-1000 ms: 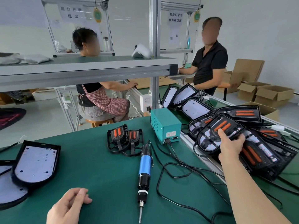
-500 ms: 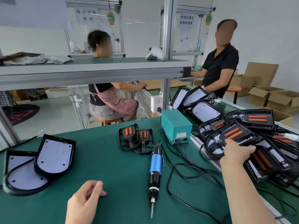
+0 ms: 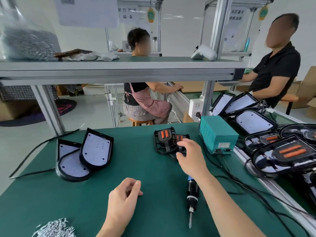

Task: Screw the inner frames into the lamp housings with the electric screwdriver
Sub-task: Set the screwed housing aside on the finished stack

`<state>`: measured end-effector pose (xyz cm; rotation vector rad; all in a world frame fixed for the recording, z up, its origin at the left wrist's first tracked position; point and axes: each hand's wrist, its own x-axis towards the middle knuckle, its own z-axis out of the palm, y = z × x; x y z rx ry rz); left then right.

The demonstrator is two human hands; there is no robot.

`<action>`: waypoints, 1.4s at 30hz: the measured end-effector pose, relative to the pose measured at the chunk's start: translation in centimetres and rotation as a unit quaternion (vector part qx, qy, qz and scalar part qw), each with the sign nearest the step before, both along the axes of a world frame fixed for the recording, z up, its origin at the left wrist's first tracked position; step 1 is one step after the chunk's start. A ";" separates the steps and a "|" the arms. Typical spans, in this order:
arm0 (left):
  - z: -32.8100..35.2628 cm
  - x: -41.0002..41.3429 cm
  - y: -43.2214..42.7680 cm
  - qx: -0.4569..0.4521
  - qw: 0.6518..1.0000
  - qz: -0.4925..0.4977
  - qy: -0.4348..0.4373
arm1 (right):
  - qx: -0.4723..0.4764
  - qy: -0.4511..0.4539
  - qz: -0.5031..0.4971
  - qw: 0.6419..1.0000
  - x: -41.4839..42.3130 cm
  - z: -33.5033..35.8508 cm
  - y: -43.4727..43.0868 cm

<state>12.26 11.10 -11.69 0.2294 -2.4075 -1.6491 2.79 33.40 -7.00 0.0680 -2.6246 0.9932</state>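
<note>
Pickup step: right hand (image 3: 189, 156) is hovering over inner frames (image 3: 163, 140), fingers (image 3: 180, 144) spread, empty; next probably needing a grip on one. Left hand (image 3: 124, 197) is resting loosely curled, empty.

This is a factory assembly workshop: a green-matted surface (image 3: 51, 194) under an aluminium-frame shelf (image 3: 119, 72) carries a teal power box (image 3: 218, 134). In front of the box lies an electric screwdriver (image 3: 192, 190), to its right stacked lamp housings (image 3: 283, 154), and far to its front left a heap of screws (image 3: 54, 228). Behind the box two workers (image 3: 143, 103) sit at similar benches, with cartons (image 3: 306, 93) beyond.

Inner frames (image 3: 168, 142) behind electric screwdriver (image 3: 192, 194).
</note>
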 end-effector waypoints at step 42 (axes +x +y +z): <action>0.0 0.1 -1.4 -0.078 0.991 0.082 0.069 | 0.246 -0.008 0.004 0.969 6.6 -6.1 -11.7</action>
